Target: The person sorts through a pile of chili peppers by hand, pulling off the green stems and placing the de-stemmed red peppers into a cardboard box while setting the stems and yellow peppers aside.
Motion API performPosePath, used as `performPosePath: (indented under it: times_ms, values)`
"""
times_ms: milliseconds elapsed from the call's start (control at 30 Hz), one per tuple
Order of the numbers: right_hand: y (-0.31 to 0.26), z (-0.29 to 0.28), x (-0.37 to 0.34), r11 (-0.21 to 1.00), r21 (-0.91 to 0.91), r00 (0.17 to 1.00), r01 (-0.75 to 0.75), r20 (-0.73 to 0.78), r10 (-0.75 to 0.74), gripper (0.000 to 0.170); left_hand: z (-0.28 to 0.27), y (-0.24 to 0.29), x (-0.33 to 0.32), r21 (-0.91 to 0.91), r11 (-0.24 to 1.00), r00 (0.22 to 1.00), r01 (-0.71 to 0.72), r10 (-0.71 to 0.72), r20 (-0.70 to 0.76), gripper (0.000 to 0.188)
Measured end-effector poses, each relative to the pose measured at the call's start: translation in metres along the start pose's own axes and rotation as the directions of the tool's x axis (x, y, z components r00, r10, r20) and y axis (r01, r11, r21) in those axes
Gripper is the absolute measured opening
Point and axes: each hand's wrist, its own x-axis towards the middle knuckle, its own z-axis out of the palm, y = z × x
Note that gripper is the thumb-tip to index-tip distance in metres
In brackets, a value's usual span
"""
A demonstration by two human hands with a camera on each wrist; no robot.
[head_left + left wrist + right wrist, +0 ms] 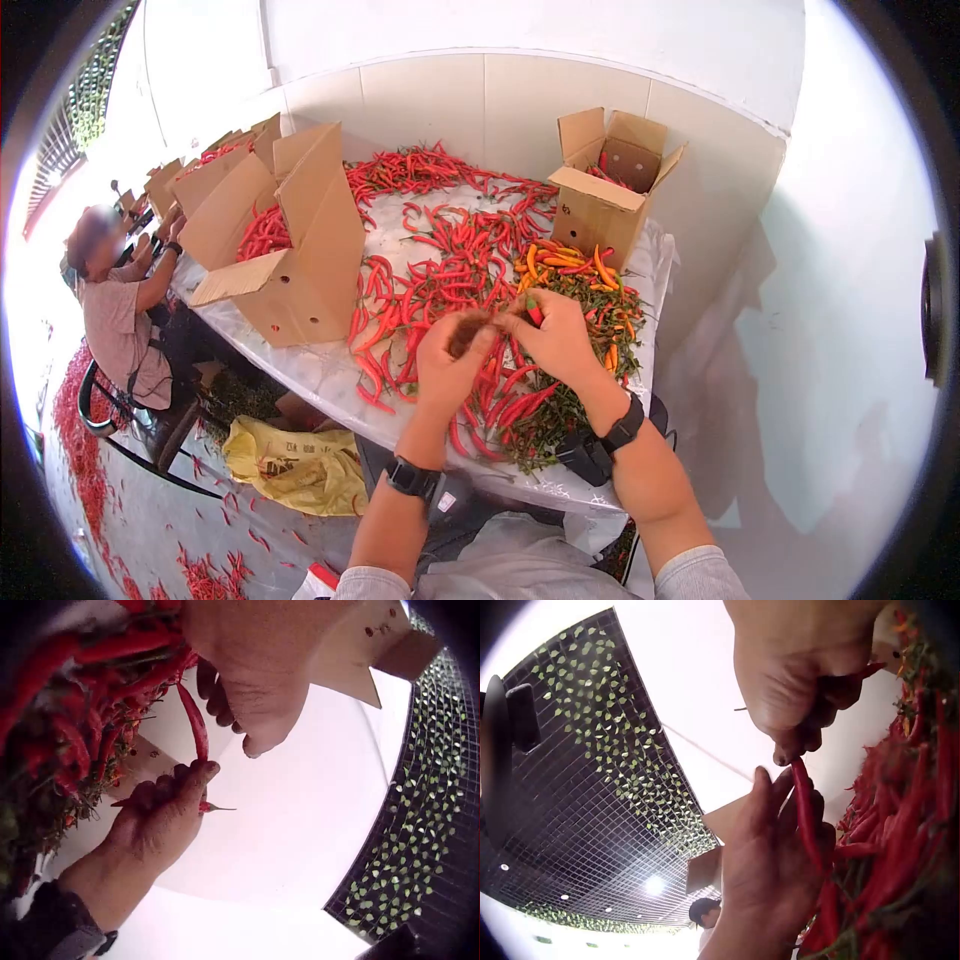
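My right hand (555,338) pinches one end of a red chili pepper (196,727) between thumb and fingers. A second chili (872,671) is tucked in its curled fingers, tip and stem poking out at either side. Facing it, my left hand (452,358) has loosely extended fingers, and the pinched chili overlaps its palm and fingers in the right wrist view. Both hands are over the table, above a spread of loose red chilies (450,270). Beside the right hand lies a heap of green stems and leaves (612,315) with orange chilies (555,262) at its back.
A large open cardboard box (310,290) holding red chilies stands left; a smaller box (600,215) stands at the back right by the wall. A person (125,320) sits at the far left. A yellow sack (295,465) and scattered chilies (215,575) lie on the floor.
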Motion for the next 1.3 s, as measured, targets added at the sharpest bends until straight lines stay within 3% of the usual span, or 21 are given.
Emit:
performPosePath:
  times_ms: [67,200,267,300,467,567,667,767,867,967,1067,1200,1300]
  values:
    - [0.002,0.003,-0.001,0.998,0.032,0.999,0.051,-0.021,-0.051,0.021,0.001,0.001,-0.001,0.033,0.999,0.999,-0.025,0.025,0.023,0.022]
    - [0.0,0.001,0.001,0.987,0.136,0.997,-0.079,0.032,0.075,0.023,-0.002,-0.009,-0.002,0.107,0.994,0.996,0.023,-0.032,0.081,0.025]
    - [0.003,0.002,0.001,0.99,0.125,0.997,-0.069,0.026,0.067,0.025,-0.003,-0.004,-0.003,0.067,0.997,0.996,0.031,-0.037,0.08,0.026]
    - [0.007,0.004,0.002,0.965,0.218,0.989,-0.148,0.059,0.139,0.026,-0.003,-0.001,-0.003,0.046,0.998,0.996,0.036,-0.039,0.079,0.027]
    - [0.005,-0.001,0.002,0.69,0.57,0.894,-0.447,0.256,0.368,0.037,-0.007,-0.005,-0.002,-0.198,0.966,0.984,0.164,-0.145,0.104,0.028]
    - [0.006,0.0,0.006,0.412,0.821,0.908,-0.395,0.282,0.31,0.04,-0.009,-0.016,0.0,-0.373,0.899,0.974,0.228,-0.208,0.094,0.028]
    - [-0.001,0.006,0.009,0.317,0.865,0.878,-0.389,0.244,0.413,0.045,-0.01,-0.017,0.0,-0.435,0.871,0.974,0.227,-0.206,0.096,0.029]
    - [0.005,-0.001,0.007,0.459,0.735,0.858,-0.5,0.348,0.378,0.049,-0.009,-0.013,-0.001,-0.422,0.884,0.98,0.2,-0.186,0.074,0.03]
    - [0.0,-0.007,0.006,0.677,0.526,0.856,-0.515,0.355,0.375,0.048,-0.008,-0.011,-0.001,-0.417,0.886,0.979,0.201,-0.191,0.065,0.032]
    - [0.004,-0.003,0.003,0.78,0.46,0.9,-0.424,0.305,0.31,0.04,-0.01,-0.017,0.0,-0.418,0.879,0.973,0.232,-0.209,0.101,0.033]
    - [0.018,0.002,0.004,0.912,0.33,0.94,-0.244,0.312,0.139,0.032,-0.011,-0.015,0.0,-0.445,0.869,0.976,0.215,-0.176,0.126,0.033]
    - [0.006,0.0,0.002,0.908,0.346,0.92,-0.235,0.38,0.094,0.031,-0.009,-0.003,-0.001,-0.449,0.88,0.986,0.155,-0.111,0.122,0.031]
    - [0.005,0.0,0.001,0.899,0.353,0.912,-0.258,0.397,0.105,0.03,-0.01,-0.007,-0.001,-0.456,0.877,0.986,0.151,-0.102,0.131,0.043]
